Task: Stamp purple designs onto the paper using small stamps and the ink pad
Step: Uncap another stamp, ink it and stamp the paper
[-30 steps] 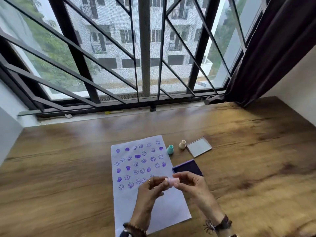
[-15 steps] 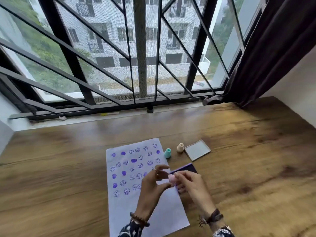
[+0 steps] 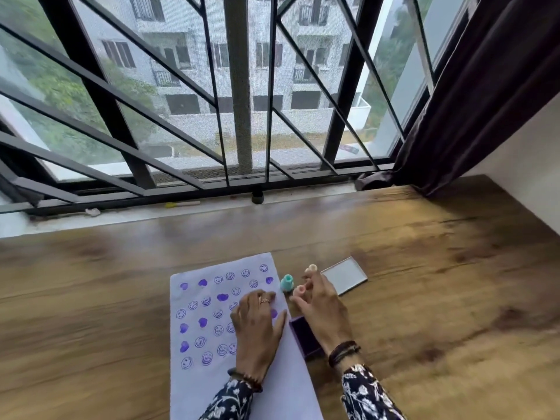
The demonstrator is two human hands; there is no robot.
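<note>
A white paper lies on the wooden table, its far half covered with purple smiley and heart prints. My left hand rests flat on the paper's right side, fingers spread, holding nothing. My right hand reaches forward past the purple ink pad and pinches a small pink stamp between thumb and fingers. A teal stamp stands just left of it. A beige stamp stands right at my right fingertips. The hand hides part of the ink pad.
The ink pad's clear lid lies flat behind my right hand. The wooden table runs up to a barred window, with a dark curtain at the right and a white wall beside it.
My hands have parted. The left hand dropped flat onto the paper, and the right hand carried the pink stamp forward beside the teal and beige stamps. The camera tilted upward.
</note>
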